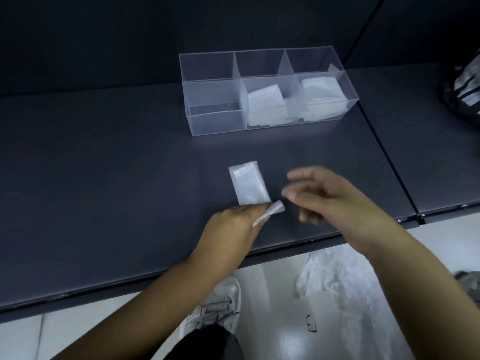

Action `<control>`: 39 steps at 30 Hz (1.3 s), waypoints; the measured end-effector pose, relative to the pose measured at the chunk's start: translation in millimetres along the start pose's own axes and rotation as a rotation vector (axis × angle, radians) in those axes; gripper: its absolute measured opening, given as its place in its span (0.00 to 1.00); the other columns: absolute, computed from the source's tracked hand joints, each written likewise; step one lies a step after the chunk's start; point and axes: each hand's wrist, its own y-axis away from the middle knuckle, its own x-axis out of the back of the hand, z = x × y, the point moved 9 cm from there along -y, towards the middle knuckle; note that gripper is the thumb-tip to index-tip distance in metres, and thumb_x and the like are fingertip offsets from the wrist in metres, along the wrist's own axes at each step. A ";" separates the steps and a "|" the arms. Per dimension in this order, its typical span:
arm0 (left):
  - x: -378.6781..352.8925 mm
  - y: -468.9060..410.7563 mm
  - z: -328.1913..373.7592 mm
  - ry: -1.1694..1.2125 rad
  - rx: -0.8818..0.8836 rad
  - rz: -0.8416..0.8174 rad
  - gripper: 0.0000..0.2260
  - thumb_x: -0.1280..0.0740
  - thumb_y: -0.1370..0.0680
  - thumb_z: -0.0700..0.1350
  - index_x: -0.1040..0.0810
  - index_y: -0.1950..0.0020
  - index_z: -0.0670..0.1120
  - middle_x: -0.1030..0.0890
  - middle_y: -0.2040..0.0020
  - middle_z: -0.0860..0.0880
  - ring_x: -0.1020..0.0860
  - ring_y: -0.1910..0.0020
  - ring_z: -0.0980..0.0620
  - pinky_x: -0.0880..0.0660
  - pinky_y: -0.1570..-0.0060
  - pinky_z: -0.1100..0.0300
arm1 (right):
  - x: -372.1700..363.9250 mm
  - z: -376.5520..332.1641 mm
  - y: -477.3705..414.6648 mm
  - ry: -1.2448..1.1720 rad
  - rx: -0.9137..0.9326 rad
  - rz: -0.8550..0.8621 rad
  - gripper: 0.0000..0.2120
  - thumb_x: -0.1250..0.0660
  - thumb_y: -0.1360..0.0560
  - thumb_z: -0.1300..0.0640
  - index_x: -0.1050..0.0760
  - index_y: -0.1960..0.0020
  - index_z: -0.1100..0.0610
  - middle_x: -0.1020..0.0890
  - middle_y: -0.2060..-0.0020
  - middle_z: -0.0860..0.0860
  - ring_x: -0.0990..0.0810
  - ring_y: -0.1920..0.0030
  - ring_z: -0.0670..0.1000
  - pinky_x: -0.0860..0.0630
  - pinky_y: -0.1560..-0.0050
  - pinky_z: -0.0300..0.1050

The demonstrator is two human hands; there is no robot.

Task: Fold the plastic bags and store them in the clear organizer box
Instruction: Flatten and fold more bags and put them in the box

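Note:
A narrow strip of folded clear plastic bag [248, 183] lies on the dark shelf, its near end curled up. My left hand [233, 224] pinches that near end at the bottom of the strip. My right hand [324, 196] hovers just right of the bag with fingers loosely spread, blurred, holding nothing. The clear organizer box [215, 110] stands farther back; its left compartment shows nothing inside, while the middle and right ones hold folded bags [265, 102].
The dark shelf [104, 178] ends in a front edge near my forearms. Below it on the pale floor lie loose plastic bags [330, 281] and my white shoe [218, 305]. A dark patterned bag [465, 84] sits at the far right.

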 end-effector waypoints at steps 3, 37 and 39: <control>2.7 -10.9 -15.8 0.150 0.097 -0.083 0.12 0.37 0.20 0.48 0.26 0.63 0.50 0.32 0.73 0.52 0.29 0.72 0.49 0.32 0.69 0.54 | -14.5 -15.7 -2.0 0.179 0.213 -0.154 0.28 0.25 0.31 0.62 0.29 0.34 0.45 0.22 0.43 0.38 0.24 0.62 0.44 0.25 0.55 0.32; -26.9 -27.8 -69.0 -0.600 0.119 -0.222 0.38 0.64 0.27 0.70 0.64 0.23 0.51 0.63 0.22 0.56 0.67 0.25 0.51 0.73 0.31 0.44 | -32.2 22.6 -20.0 0.689 0.212 0.635 0.12 0.30 0.26 0.49 0.25 0.47 0.54 0.25 0.52 0.50 0.27 0.50 0.51 0.38 0.50 0.43; -23.7 -28.5 -72.2 -0.603 0.159 -0.210 0.40 0.64 0.29 0.72 0.65 0.23 0.51 0.64 0.22 0.56 0.68 0.25 0.50 0.75 0.32 0.44 | -32.6 22.8 -19.1 0.675 0.217 0.662 0.08 0.31 0.25 0.52 0.24 0.48 0.54 0.25 0.53 0.50 0.27 0.50 0.52 0.41 0.51 0.42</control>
